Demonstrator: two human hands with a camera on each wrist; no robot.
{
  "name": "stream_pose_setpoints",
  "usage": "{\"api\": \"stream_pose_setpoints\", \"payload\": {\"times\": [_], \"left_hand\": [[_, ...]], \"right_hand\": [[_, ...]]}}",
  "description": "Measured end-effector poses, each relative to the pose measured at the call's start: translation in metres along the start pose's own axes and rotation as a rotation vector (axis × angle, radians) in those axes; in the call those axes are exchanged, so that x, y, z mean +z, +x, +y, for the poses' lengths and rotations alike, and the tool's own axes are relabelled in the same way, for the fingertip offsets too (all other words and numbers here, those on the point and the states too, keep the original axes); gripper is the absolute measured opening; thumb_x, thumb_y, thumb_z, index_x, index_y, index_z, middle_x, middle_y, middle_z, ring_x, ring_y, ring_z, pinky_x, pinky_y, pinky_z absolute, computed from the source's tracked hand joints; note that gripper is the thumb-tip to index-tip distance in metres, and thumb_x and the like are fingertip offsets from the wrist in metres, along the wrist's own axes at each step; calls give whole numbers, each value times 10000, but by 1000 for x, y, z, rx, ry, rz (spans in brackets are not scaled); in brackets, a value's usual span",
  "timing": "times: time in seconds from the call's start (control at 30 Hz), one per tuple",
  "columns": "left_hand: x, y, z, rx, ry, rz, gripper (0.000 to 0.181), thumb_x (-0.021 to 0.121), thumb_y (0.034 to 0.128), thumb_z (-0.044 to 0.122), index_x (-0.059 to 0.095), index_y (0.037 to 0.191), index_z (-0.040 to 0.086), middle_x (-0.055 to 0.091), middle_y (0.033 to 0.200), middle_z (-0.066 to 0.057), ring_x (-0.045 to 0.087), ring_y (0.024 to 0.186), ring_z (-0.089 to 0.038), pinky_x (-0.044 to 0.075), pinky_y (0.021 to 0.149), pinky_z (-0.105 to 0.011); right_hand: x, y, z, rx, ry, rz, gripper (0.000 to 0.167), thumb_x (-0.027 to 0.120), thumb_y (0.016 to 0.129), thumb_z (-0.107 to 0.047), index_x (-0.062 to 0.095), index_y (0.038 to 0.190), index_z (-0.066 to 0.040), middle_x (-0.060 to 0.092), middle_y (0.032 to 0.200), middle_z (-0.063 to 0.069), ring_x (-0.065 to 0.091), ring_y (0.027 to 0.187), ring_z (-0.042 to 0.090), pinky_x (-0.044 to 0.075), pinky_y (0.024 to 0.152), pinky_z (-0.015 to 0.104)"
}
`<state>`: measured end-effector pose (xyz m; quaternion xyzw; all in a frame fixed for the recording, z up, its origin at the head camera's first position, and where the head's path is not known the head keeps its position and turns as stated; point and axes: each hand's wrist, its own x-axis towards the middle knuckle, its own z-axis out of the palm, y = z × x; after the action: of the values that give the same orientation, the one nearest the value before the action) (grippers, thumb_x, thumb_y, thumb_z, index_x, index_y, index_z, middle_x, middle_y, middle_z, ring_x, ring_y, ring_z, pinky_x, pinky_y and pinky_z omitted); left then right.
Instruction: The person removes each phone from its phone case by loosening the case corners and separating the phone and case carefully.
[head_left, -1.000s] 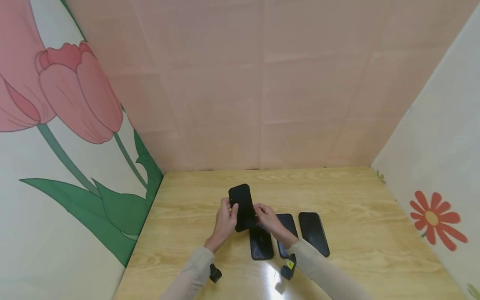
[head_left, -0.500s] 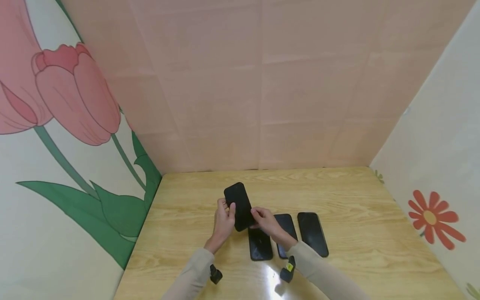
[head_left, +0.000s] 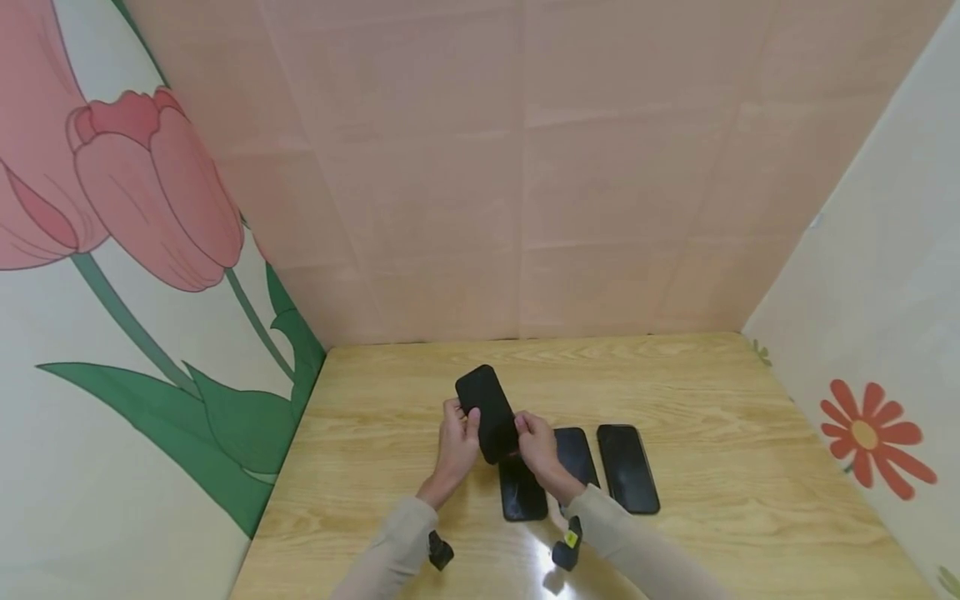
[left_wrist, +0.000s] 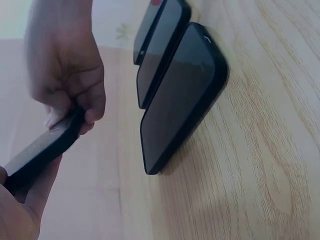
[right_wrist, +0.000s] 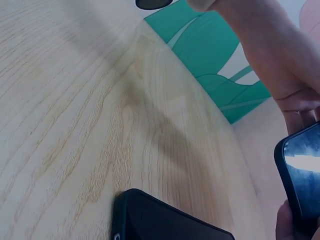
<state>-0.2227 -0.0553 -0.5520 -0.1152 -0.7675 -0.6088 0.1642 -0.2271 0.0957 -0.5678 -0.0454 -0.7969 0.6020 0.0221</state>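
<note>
A black smartphone [head_left: 487, 415] is held tilted above the table between both hands. My left hand [head_left: 457, 446] grips its left edge, the thumb lying on the near face. At its lower right edge my right hand [head_left: 538, 447] pinches the corner between thumb and fingers, as the left wrist view also shows on the held phone [left_wrist: 47, 145]. Glare lights the phone's glossy face [right_wrist: 306, 165] in the right wrist view. Right below lies one flat phone [head_left: 522, 493], its top end hidden. Beside it is a second phone [head_left: 573, 457], partly covered by my right wrist.
A third black phone [head_left: 628, 469] lies at the right end of the row on the wood-grain table [head_left: 375, 392]. A pink panel [head_left: 517, 208] rises behind. Flower-printed panels flank the table, with tulips [head_left: 161, 196] left and a red flower [head_left: 870, 437] right.
The right hand has shifted its hold along the phone's lower right edge, its wrist turning more upright. The phone moved slightly left, then back right. The row of phones stays put.
</note>
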Motion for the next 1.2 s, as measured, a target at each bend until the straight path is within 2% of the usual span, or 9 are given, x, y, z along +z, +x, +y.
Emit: {"api": "stream_pose_setpoints", "payload": {"times": [0.17, 0.3, 0.43, 0.67, 0.73, 0.83, 0.97, 1.07, 1.2], "left_hand": [[2, -1, 0, 9, 3, 10, 187, 476, 1017, -24, 417, 1187, -75, 640, 1098, -264, 651, 982, -361, 540, 819, -445], [3, -2, 2, 14, 52, 22, 185, 472, 1012, -28, 411, 1183, -66, 650, 1079, -260, 651, 963, -357, 524, 821, -457], [3, -2, 5, 7, 54, 16, 195, 461, 1018, -13, 405, 1197, -65, 642, 1085, -270, 654, 970, -372, 519, 825, -481], [3, -3, 4, 14, 55, 3, 191, 449, 1020, -7, 405, 1197, -65, 638, 1081, -274, 663, 951, -385, 531, 798, -479], [3, -4, 3, 7, 57, 1, 195, 455, 1018, -5, 410, 1199, -62, 639, 1082, -272, 663, 954, -383, 529, 800, -478], [3, -5, 2, -11, 58, -5, 203, 452, 1019, -6, 413, 1211, -58, 636, 1089, -260, 652, 968, -366, 521, 814, -457], [2, -6, 3, -42, 48, 16, 211, 449, 1007, -50, 419, 1212, -85, 630, 1080, -256, 618, 971, -347, 500, 830, -438], [-2, -6, 18, -25, 23, 15, 201, 442, 993, -99, 415, 1191, -128, 619, 1059, -284, 616, 961, -379, 509, 824, -448], [-9, -7, 40, -3, -10, -24, 192, 438, 993, -109, 406, 1175, -164, 608, 1070, -325, 632, 975, -432, 530, 828, -480]], "right_hand": [[0, 0, -1, 32, -16, 48, 255, 469, 1036, -71, 620, 840, -9, 574, 745, 71, 571, 572, 183, 496, 556, 326], [2, -1, -1, 22, 21, 57, 255, 470, 1028, -49, 612, 822, 1, 583, 754, 79, 585, 568, 203, 512, 548, 346], [2, -3, -2, 8, 52, 62, 256, 462, 1024, -25, 638, 846, 28, 608, 773, 102, 588, 576, 221, 517, 540, 350], [2, -3, -1, 4, 66, 52, 253, 454, 1019, 1, 630, 844, 49, 601, 769, 120, 600, 662, 354, 500, 552, 345], [2, -3, -1, 2, 58, 48, 255, 454, 1016, 4, 627, 834, 48, 591, 764, 113, 588, 680, 337, 485, 563, 336], [2, -5, 0, -2, 38, 41, 257, 455, 1011, 10, 613, 809, 28, 552, 743, 72, 537, 689, 241, 437, 596, 303], [1, -6, 0, -16, 57, -30, 276, 434, 996, 47, 530, 740, 8, 440, 698, 29, 435, 678, 180, 362, 626, 292], [-1, -5, 0, -36, 75, -69, 290, 427, 993, 58, 481, 712, 5, 392, 683, 26, 406, 669, 183, 347, 629, 290], [-3, -4, 0, -67, 60, -60, 270, 442, 1001, 43, 584, 771, 39, 505, 725, 37, 469, 716, 175, 399, 670, 284]]}}
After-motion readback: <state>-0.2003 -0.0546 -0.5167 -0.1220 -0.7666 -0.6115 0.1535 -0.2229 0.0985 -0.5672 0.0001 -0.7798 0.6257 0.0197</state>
